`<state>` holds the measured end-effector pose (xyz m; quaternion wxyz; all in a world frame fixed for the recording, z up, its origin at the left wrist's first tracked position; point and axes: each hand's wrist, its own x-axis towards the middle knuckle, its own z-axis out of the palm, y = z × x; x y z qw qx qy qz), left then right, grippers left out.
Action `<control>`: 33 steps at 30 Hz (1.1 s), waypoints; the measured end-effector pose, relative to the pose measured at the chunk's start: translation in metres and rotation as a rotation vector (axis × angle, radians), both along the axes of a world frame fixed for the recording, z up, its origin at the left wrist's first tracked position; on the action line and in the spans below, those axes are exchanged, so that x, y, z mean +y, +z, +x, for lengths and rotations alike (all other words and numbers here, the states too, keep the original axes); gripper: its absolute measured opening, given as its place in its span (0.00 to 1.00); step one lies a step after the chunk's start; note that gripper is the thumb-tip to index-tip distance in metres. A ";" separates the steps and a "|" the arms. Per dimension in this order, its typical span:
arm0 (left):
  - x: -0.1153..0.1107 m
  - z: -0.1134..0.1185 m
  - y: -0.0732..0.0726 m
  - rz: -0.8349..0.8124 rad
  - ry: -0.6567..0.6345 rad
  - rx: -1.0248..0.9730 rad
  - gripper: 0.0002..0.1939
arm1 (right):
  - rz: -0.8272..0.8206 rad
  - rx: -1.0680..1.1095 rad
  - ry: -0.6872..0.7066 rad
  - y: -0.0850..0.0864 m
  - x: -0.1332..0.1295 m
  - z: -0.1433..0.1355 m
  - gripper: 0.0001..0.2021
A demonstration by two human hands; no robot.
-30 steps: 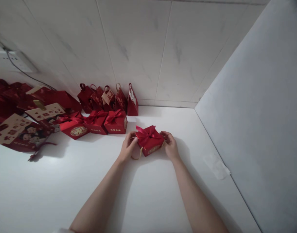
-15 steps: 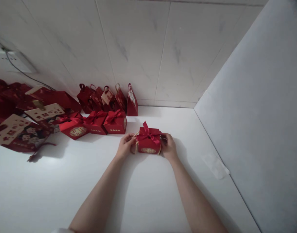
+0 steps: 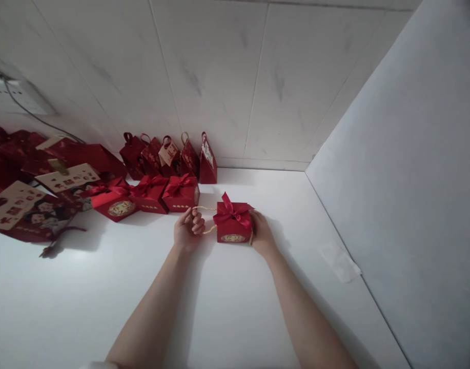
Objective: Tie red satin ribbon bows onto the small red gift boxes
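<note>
A red gift box [image 3: 233,228] with a red ribbon bow [image 3: 235,212] on top and a gold emblem on its front sits upright on the white table. My left hand [image 3: 188,229] is closed on a gold cord handle [image 3: 208,230], which is stretched out from the box's left side. Against the box's right side rests my right hand [image 3: 262,231], its fingertips partly hidden behind the box, where a bit of gold cord shows.
Three red bow-tied boxes [image 3: 181,195] stand left of my hands, with several small handled boxes [image 3: 208,164] behind them by the tiled wall. Larger printed boxes [image 3: 42,215] are at far left. A whitish strip [image 3: 339,262] lies near the right panel.
My left hand has moved left, away from the box, drawing the cord handle out into a loop. My right hand stays at the box's right side.
</note>
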<state>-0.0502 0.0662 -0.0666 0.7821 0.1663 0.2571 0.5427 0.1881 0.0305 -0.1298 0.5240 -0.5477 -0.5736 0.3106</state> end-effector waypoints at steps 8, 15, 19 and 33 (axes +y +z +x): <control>0.001 -0.011 -0.001 0.059 0.099 -0.070 0.17 | -0.160 0.428 0.098 0.023 -0.006 0.024 0.15; 0.004 -0.028 0.001 0.153 0.218 -0.049 0.14 | -0.111 0.813 0.024 0.034 -0.010 0.050 0.14; 0.005 -0.033 0.002 0.201 0.184 0.114 0.15 | -0.112 0.869 -0.036 0.029 -0.007 0.052 0.13; -0.016 -0.018 0.024 0.328 -0.204 0.820 0.17 | -0.183 0.626 0.237 0.027 -0.010 -0.006 0.28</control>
